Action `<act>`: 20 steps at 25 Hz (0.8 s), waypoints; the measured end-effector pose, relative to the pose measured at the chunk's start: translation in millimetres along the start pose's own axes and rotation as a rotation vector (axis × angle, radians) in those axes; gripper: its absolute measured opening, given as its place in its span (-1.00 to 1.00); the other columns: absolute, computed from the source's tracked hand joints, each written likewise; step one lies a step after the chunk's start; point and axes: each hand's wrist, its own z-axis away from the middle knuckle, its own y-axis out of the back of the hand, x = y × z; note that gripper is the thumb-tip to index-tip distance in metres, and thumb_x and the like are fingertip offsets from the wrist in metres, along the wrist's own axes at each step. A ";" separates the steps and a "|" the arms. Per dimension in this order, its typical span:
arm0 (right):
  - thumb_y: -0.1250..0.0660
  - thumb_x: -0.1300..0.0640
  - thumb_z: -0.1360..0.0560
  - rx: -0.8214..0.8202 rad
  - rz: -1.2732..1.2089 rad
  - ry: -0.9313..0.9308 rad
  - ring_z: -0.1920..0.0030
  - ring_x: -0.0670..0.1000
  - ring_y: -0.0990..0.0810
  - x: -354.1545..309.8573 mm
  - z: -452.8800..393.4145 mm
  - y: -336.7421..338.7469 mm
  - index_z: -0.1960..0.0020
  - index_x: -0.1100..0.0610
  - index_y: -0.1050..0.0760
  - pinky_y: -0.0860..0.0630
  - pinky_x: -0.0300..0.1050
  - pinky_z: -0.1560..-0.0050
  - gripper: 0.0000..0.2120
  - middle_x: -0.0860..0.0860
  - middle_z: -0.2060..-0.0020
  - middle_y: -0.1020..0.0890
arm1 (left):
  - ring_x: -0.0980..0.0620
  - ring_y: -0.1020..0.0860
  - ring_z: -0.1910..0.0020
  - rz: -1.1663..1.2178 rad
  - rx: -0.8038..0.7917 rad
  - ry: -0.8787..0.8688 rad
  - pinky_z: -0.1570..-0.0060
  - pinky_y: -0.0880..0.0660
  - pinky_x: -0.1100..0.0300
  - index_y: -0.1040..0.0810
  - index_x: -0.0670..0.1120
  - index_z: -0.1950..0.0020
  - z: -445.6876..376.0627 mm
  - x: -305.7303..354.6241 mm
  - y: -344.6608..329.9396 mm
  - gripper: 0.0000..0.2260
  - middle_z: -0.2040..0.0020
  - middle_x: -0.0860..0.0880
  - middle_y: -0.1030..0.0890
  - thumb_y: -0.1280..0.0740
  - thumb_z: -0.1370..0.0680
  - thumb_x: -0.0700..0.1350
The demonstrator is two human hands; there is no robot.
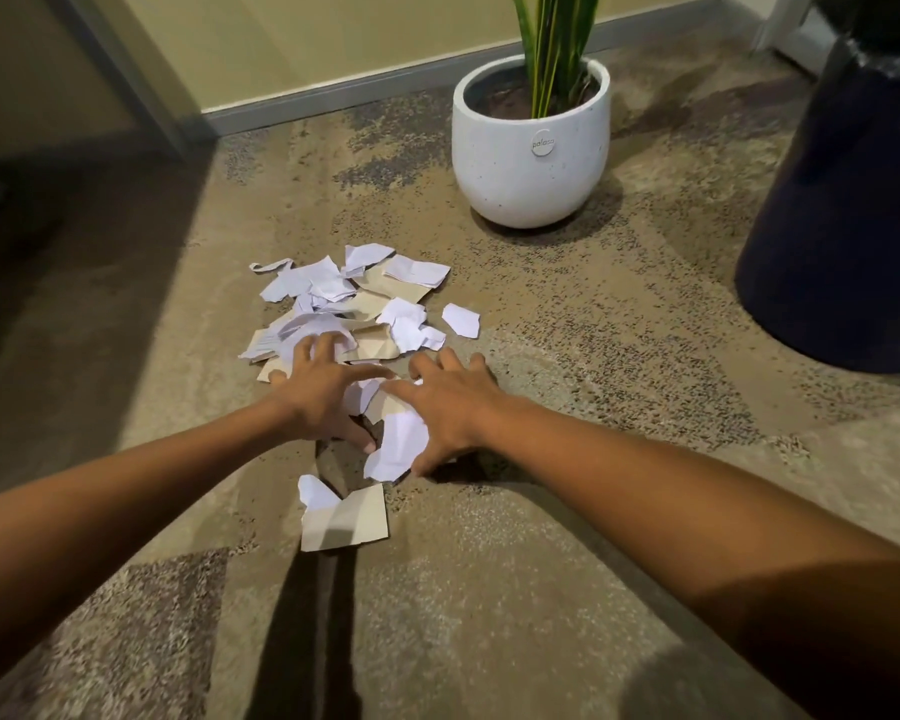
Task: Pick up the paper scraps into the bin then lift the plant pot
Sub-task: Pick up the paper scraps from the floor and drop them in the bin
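Paper scraps point(357, 304): heaped on the carpet point(567, 563) at mid-frame, in front of the plant pot point(530, 163) and apart from it
Single scrap point(460, 319): set just right of the heap
Nearest pieces point(344, 519): laid on the carpet below both hands, closest to the camera
Left hand point(328, 394): placed on the heap's near left edge
Right hand point(445, 407): placed just right of the left hand, on scraps at the heap's near edge
Plant pot: stood behind the heap, close to the wall point(281, 44)
Bin point(842, 226): stood at the far right, right of the plant pot, well apart from the scraps
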 end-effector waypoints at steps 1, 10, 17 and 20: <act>-0.46 -0.25 -0.29 0.019 -0.005 -0.015 -0.48 0.23 -0.11 0.4 -0.2 1.9 -0.53 -0.07 -0.05 -0.14 0.36 -0.36 -0.04 0.12 -0.48 -0.15 | -0.24 -0.15 -0.38 0.009 -0.036 -0.028 -0.29 -0.28 -0.05 -0.26 0.25 -0.42 -2.4 -0.6 1.4 -0.17 -0.38 -0.19 -0.19 -0.55 -0.22 0.17; -0.48 -0.01 -0.37 0.033 -0.316 -0.155 -0.34 0.20 -0.35 1.0 11.3 -0.3 -0.35 0.06 -0.32 -0.35 0.13 -0.25 -0.37 0.12 -0.30 -0.41 | -0.09 -0.46 -0.06 0.096 -0.008 -0.101 0.08 -0.40 0.20 -0.39 -0.02 -0.34 -2.2 19.4 4.7 -0.48 -0.19 -0.16 -0.38 -0.43 -0.41 -0.11; -0.48 0.23 -0.36 0.157 -0.604 -0.243 0.13 0.09 -0.48 18.8 19.4 1.0 0.34 0.07 -0.32 -0.30 -0.19 0.38 -0.67 0.02 0.27 -0.47 | -0.08 -0.51 0.08 0.097 0.155 -0.131 0.23 -0.31 0.22 -0.58 -0.09 -0.08 7.9 20.1 12.2 -0.79 -0.07 -0.15 -0.61 -0.29 -0.48 -0.24; -0.51 0.18 -0.35 0.220 -0.751 -0.298 0.16 0.06 -0.52 39.5 33.9 23.5 0.16 0.16 -0.49 -0.48 -0.20 0.32 -0.80 0.06 0.15 -0.54 | -0.02 -0.53 0.27 0.356 0.207 -0.098 0.27 -0.48 0.18 -0.59 -0.09 -0.07 13.3 26.2 30.3 -0.78 0.04 -0.11 -0.60 -0.31 -0.48 -0.30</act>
